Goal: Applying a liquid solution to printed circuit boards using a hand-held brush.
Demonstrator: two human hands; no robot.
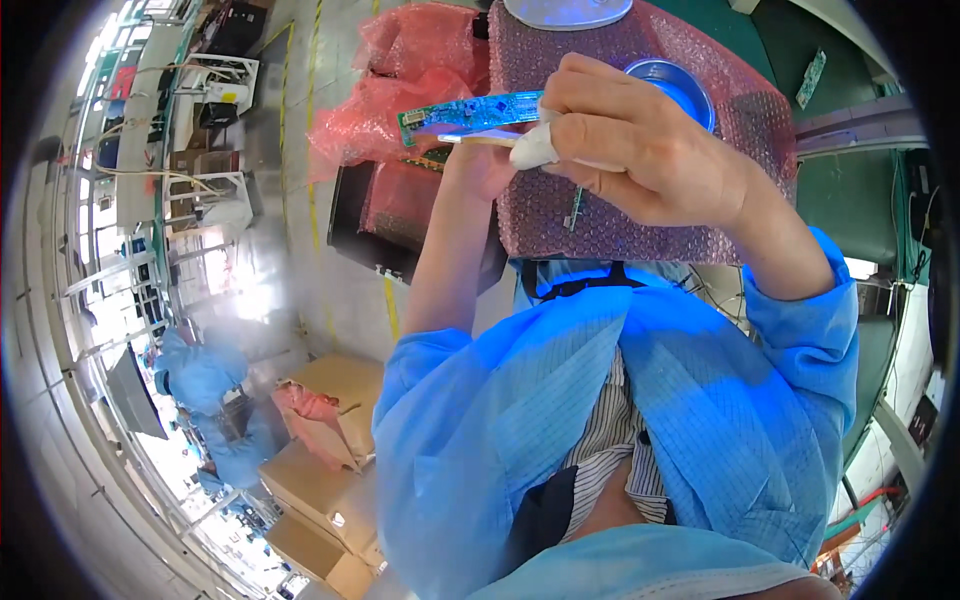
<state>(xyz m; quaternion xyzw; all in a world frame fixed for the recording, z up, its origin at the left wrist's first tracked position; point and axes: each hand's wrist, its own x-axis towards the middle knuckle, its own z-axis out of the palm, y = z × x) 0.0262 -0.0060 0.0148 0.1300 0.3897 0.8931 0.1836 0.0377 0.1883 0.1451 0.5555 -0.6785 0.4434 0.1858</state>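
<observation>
A long, narrow circuit board (470,113), lit blue, is held up above the bench in my left hand (486,168). The fingers of that hand are mostly hidden behind the board. White covers wrap fingertips of my right hand (655,145), which pinches a thin swab-like stick (485,138). Its pale tip lies close along the board's near edge; whether they touch, I cannot tell. Just beyond my right hand is a round, shallow tin (700,98), partly covered by the knuckles. Below the hands a small green board piece (573,210) rests on pink bubble wrap (640,235).
Loose pink bubble wrap (415,45) is heaped at the left over a black box (345,222). A white rounded device (570,12) stands at the far edge. Another green board (812,78) lies far right. Cardboard boxes (320,490) and another person (205,375) are at the lower left.
</observation>
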